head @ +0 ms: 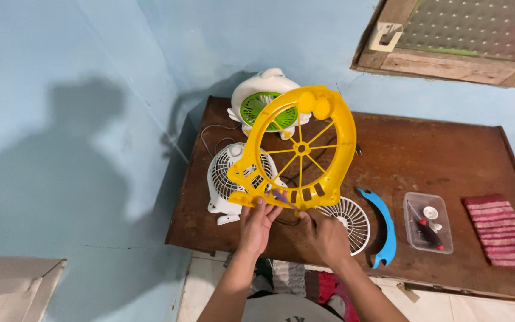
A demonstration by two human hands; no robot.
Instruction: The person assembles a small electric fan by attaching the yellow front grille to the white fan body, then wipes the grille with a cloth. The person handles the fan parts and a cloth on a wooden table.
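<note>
I hold a yellow plastic fan housing (335,140), a round frame with thin spokes, up above a brown wooden table (436,155). My left hand (256,223) grips its lower rim from underneath. My right hand (324,234) holds the bottom edge beside it, and a thin purple-tipped tool (282,198) pokes up between the two hands. Which hand carries the tool is unclear.
On the table lie a white fan (222,179), a white and green fan (257,98) at the back, a white round grille (350,220), a curved blue plastic part (385,229), a clear tray (428,223) with small tools, and a red striped cloth (500,229). Blue walls stand behind and left.
</note>
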